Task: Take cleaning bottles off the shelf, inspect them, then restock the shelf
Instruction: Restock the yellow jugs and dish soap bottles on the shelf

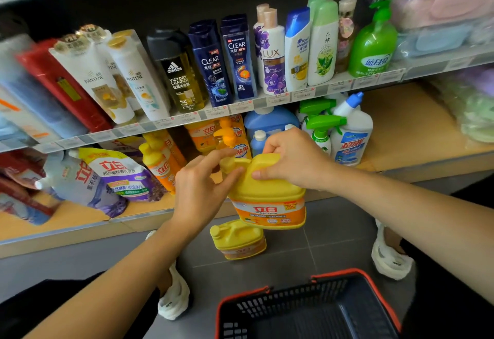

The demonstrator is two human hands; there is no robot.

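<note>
The right hand (291,159) is clenched round the top handle of a yellow detergent jug (267,199) and holds it in the air, upright, just in front of the lower shelf (406,124). The jug's base hangs clear of the shelf's front edge and well above the floor (334,231). The left hand (200,189) is released, its fingers nearly straight. Its thumb tip touches the jug's shoulder, and its forefinger reaches over the spout side.

A second yellow jug (238,239) stands on the floor directly below the held one, near the shelf's base. A black basket with a red rim (294,298) sits nearer the person, its far rim apart from that jug. White shoes (387,258) stand to either side of this strip of floor.

Behind the held jug the lower shelf is crowded. There are orange pump bottles (160,162) and a purple refill pouch (120,175) to the left, and a blue jug (270,122) at the back. Green-triggered spray bottles (320,124) stand close against a white bottle with a blue cap (350,138) to the right. Right of that white bottle the shelf board lies bare out to its front edge, the widest open room on that level. The upper shelf's price strip (267,100) overhangs the tops of the rear bottles, leaving little headroom there.
</note>
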